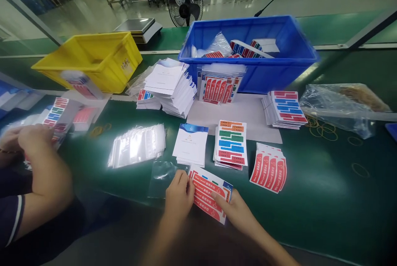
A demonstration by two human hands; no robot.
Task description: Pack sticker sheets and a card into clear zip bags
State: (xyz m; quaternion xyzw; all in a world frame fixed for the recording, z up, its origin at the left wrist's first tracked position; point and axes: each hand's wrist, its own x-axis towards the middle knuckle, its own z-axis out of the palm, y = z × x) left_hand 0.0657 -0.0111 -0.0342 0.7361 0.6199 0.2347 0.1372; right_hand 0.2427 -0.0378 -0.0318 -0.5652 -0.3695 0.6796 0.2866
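Note:
My right hand (237, 210) grips the right side of a small stack of sticker sheets (206, 195), a red-labelled sheet on top, thumb across it. At the stack's upper left corner is my left hand (180, 191), fingers pressed together beside a clear plastic bag (163, 179) lying on the table. Beyond the hands sit a pile of white leaflets (190, 144) with a blue top edge, a pile of multicoloured sticker sheets (231, 142) and a fanned pile of red curved labels (269, 169). Several clear bags (138, 145) lie stacked to the left.
A blue bin (248, 70) and a yellow bin (89, 61) stand at the back, with a tall leaflet stack (173, 88) between them. Rubber bands (322, 129) and a plastic bag (341, 105) lie right. Another person's hands (34, 138) work at far left.

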